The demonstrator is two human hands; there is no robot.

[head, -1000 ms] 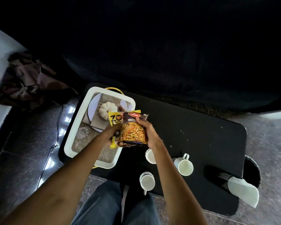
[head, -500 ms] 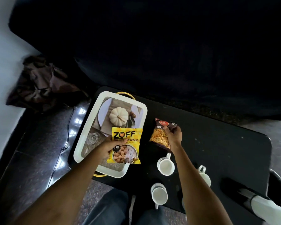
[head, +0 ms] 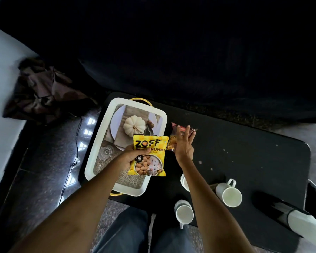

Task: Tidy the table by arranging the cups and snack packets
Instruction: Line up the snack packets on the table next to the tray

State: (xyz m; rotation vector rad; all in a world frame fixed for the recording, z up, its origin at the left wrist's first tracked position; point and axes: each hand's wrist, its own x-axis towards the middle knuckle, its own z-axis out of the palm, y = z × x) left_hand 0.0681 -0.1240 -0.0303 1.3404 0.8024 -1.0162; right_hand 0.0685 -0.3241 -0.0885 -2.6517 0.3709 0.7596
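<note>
We hold the yellow packet (head: 147,156) in our left hand (head: 133,154), thumb pinching its front, above the near right corner of the white tray (head: 106,125). Half a second ago our right hand (head: 184,146) gripped the dark mixture packet (head: 182,137); now its fingers are spread and straight over the packet, which lies flat on the black table (head: 254,152) just beside the tray's right rim. Whether the fingertips touch it we cannot tell. The yellow packet has barely shifted. Three white cups (head: 230,195) cluster near the table's front edge, one partly hidden behind our right forearm. Bare tabletop lies open to the right of the dark packet.
</note>
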